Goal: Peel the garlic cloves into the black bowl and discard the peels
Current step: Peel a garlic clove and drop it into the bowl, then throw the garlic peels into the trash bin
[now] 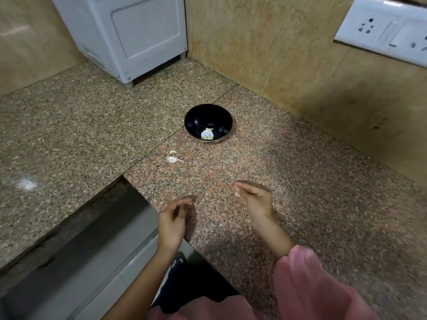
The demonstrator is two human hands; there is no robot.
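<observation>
Granite counter (300,181), speckled, with the right hand (253,197) over it, fingers pressed together on a pale bit (236,194) beneath their tips; blur keeps me from telling clove from peel, or which way it points. Well left of that grip and nearer the person, the left hand (174,215) has its fingers curled with tips close to the thumb; I cannot tell whether it holds anything. Beyond both hands, up and left of the right grip, a clove (173,160) lies flat, long axis left to right, thin tail pointing right; a smaller curled piece (172,152) sits just past it. Farther still stands the bowl (196,116), black, with peeled garlic (207,134) at its bottom. A pink sleeve (300,285) runs out of the picture at the lower edge.
</observation>
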